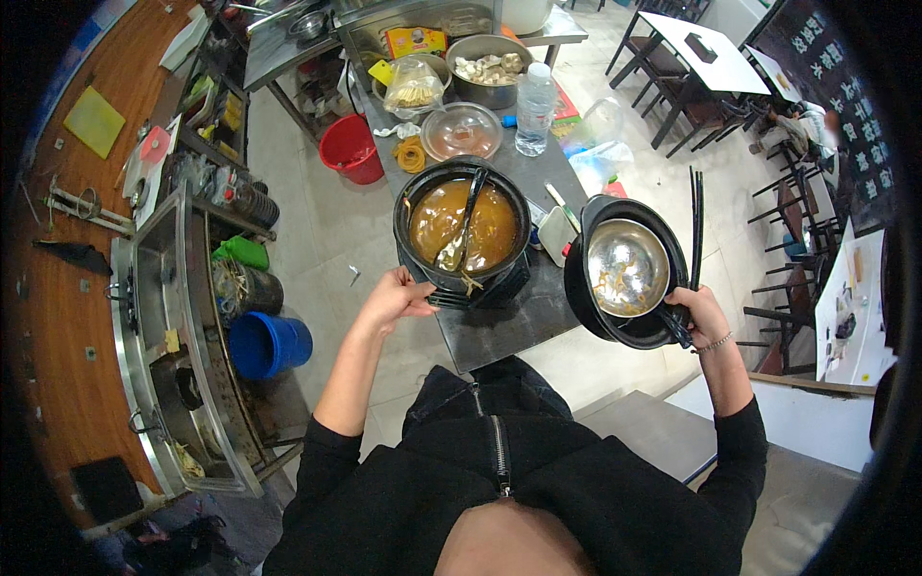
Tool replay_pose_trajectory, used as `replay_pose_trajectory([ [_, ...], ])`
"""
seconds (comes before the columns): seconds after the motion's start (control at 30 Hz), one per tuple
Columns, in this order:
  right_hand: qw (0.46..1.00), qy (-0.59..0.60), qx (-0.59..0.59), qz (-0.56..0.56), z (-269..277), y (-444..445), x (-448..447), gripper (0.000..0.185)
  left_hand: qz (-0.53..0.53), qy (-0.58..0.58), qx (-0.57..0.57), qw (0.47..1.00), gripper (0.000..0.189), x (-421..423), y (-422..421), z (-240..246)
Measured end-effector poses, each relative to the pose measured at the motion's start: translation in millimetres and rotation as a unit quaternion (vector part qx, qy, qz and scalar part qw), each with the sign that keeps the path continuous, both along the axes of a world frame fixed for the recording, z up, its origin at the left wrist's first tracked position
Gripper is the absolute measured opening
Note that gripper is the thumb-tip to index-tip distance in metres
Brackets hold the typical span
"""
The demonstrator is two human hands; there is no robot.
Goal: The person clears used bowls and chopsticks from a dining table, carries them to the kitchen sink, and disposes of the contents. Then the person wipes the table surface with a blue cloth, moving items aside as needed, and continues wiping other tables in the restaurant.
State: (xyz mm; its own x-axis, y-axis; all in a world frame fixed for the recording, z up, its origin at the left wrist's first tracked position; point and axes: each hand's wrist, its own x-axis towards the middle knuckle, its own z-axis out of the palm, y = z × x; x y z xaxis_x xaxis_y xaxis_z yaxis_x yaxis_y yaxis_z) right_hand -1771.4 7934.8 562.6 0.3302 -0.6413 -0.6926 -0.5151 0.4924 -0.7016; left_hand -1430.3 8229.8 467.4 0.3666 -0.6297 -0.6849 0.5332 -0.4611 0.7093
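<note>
A black pot of brown soup (497, 223) sits on a black portable stove (504, 288) at the near end of the metal table. A black spoon (472, 209) leans in the soup. My left hand (405, 299) is at the stove's left front edge, below the pot's rim; the fingertips partly hide whatever they touch. My right hand (699, 313) grips a stack at the right: a black pot (598, 317) with a steel ladle or small pan (628, 266) lying inside, its bowl smeared with food bits. Black chopsticks (696, 223) stand up from the same hand.
Farther back on the table (504, 338) stand a lidded bowl (461, 132), a water bottle (535, 108), rubber bands (409, 154) and a pot of mushrooms (490, 72). Red (351, 147) and blue (270, 345) buckets are left on the floor. A seated person (810, 133) is far right.
</note>
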Motion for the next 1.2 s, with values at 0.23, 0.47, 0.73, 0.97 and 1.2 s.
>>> replay_pose_trajectory([
  [0.23, 1.000, 0.008, 0.009, -0.024, -5.7, 5.7, -3.2, 0.004, -0.123, -0.108, 0.098, 0.982, 0.014, 7.4, -1.2, 5.5],
  [0.47, 0.999, -0.037, 0.026, -0.024, -13.8, 6.4, 9.3, 0.004, -0.228, -0.248, 0.156, 0.929, 0.015, 19.3, -7.3, 8.7],
  [0.73, 1.000, -0.011, -0.012, 0.000, -16.9, -5.9, 14.4, 0.008, -0.072, -0.066, 0.080, 0.992, 0.058, 40.2, -18.5, 60.4],
  [0.97, 0.999, -0.018, -0.015, 0.022, -17.3, -15.7, 41.8, 0.005, -0.003, -0.105, 0.093, 0.990, 0.068, 27.4, -49.2, 41.8],
  [1.2, 0.999, -0.017, -0.034, 0.038, -38.2, -34.9, 46.8, 0.007, 0.007, -0.185, 0.110, 0.977, 0.060, 28.9, -60.2, 40.1],
])
